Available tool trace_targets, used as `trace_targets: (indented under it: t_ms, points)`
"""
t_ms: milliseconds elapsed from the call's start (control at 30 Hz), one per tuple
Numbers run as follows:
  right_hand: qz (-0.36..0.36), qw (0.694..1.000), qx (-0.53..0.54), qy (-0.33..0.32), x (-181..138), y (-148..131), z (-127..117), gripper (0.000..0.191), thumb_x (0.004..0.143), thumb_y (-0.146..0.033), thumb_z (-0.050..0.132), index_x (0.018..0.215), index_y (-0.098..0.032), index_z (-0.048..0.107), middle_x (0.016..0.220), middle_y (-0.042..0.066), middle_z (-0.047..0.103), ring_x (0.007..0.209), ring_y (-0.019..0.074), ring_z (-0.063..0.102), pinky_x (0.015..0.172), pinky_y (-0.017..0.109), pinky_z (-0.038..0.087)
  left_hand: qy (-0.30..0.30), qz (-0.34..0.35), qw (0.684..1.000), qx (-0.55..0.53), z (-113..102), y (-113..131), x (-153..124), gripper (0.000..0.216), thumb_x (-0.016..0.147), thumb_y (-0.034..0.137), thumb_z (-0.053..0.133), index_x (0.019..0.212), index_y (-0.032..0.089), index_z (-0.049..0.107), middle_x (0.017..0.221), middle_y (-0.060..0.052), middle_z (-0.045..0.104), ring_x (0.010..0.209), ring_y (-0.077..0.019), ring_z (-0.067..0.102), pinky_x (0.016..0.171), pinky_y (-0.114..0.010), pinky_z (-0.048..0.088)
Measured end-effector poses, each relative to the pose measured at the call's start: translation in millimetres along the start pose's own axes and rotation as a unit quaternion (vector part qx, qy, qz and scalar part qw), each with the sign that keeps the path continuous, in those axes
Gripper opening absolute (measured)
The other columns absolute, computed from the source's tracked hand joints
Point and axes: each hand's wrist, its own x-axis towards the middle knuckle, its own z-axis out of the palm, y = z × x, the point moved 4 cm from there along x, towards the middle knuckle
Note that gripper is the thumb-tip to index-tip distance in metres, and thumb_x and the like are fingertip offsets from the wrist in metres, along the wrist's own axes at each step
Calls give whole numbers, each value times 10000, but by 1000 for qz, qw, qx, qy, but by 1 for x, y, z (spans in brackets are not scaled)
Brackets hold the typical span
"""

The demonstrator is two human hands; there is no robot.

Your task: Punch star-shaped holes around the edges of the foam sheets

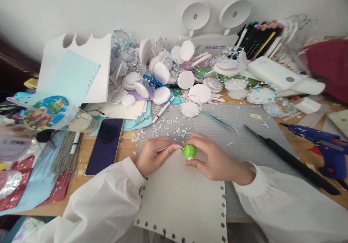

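A small green craft punch (189, 151) sits at the far edge of a white paper sheet (182, 199) whose border carries rows of small punched holes. My right hand (214, 161) is closed round the punch, fingers on top and thumb below. My left hand (152, 156) pinches the paper's far edge just left of the punch. The sheet lies on a grey cutting mat (244, 134), which is sprinkled with tiny blue and white punched bits.
A pile of white foam discs (187, 79) fills the back of the desk. A dark phone (104, 145) lies at left, a blue glue gun (323, 141) and a black rod (293, 161) at right. Marker pens (258, 36) and a white lamp (214, 21) stand behind.
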Motion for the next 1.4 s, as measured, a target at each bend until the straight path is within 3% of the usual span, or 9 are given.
trace_targets:
  t_ms: [167, 267, 400, 533, 733, 833, 967, 1267, 1400]
  points:
    - [-9, 999, -25, 29, 0, -4, 0, 174, 808, -210, 628, 935, -172, 516, 842, 38, 531, 792, 191, 483, 740, 334, 373, -6, -1, 1000, -8, -1, 0, 1, 286, 912, 254, 488, 695, 138, 634, 614, -23, 603, 560, -106, 536, 535, -222, 430]
    - [-24, 997, -52, 43, 1, -5, 0, 176, 809, -215, 623, 942, -164, 520, 851, 46, 536, 805, 199, 490, 758, 349, 360, -14, 30, 999, 14, -9, 5, 5, 189, 896, 256, 509, 863, 145, 660, 773, -66, 670, 716, -145, 604, 661, -268, 481]
    - [-42, 990, -127, 37, 3, -8, 3, 99, 810, -204, 585, 886, -163, 536, 813, 46, 526, 796, 206, 486, 763, 365, 344, 35, 162, 964, 209, -20, 20, 7, 406, 743, 472, 673, 1012, 169, 640, 949, -96, 680, 864, -227, 588, 795, -397, 428]
    - [-56, 981, -187, 17, 5, -13, 11, 28, 799, -181, 542, 787, -170, 520, 764, 33, 505, 752, 196, 465, 765, 375, 334, 12, 200, 911, 360, -7, 26, 4, 569, 691, 657, 618, 1005, 183, 629, 930, -63, 699, 872, -241, 575, 874, -450, 346]
    - [-75, 970, -229, 28, 7, -16, 15, 98, 770, -117, 466, 700, -184, 479, 714, 22, 456, 710, 184, 436, 766, 382, 366, -43, 191, 881, 431, 10, 25, -1, 325, 855, 456, 540, 863, 137, 607, 837, -64, 676, 819, -205, 550, 899, -424, 345]
    - [-92, 967, -235, 41, 7, -18, 14, 141, 749, -74, 433, 700, -198, 479, 701, 12, 446, 704, 179, 439, 886, 429, 370, -51, 200, 875, 438, 12, 26, -2, 310, 869, 425, 534, 831, 124, 597, 806, -68, 660, 789, -207, 537, 875, -425, 351]
    - [-98, 966, -233, 49, 7, -19, 12, 167, 745, -60, 424, 712, -208, 492, 677, -4, 430, 681, 171, 439, 1022, 467, 312, -52, 209, 873, 438, 13, 26, -2, 304, 874, 418, 535, 798, 129, 588, 772, -61, 647, 756, -199, 522, 872, -421, 352]
    - [-84, 978, -188, 41, 7, -11, 11, 56, 805, -175, 508, 852, -195, 530, 743, 14, 501, 750, 188, 496, 1024, 503, 299, -69, 195, 894, 397, 1, 15, 1, 448, 861, 549, 495, 957, 125, 604, 858, -64, 673, 801, -203, 549, 828, -395, 393]
    - [-71, 982, -169, 35, 6, -7, 8, 157, 814, -250, 565, 955, -193, 524, 810, 31, 544, 833, 211, 509, 1010, 511, 284, -48, 231, 880, 412, -4, 15, -1, 166, 908, 264, 507, 854, 153, 617, 734, -22, 659, 708, -167, 543, 785, -360, 399]
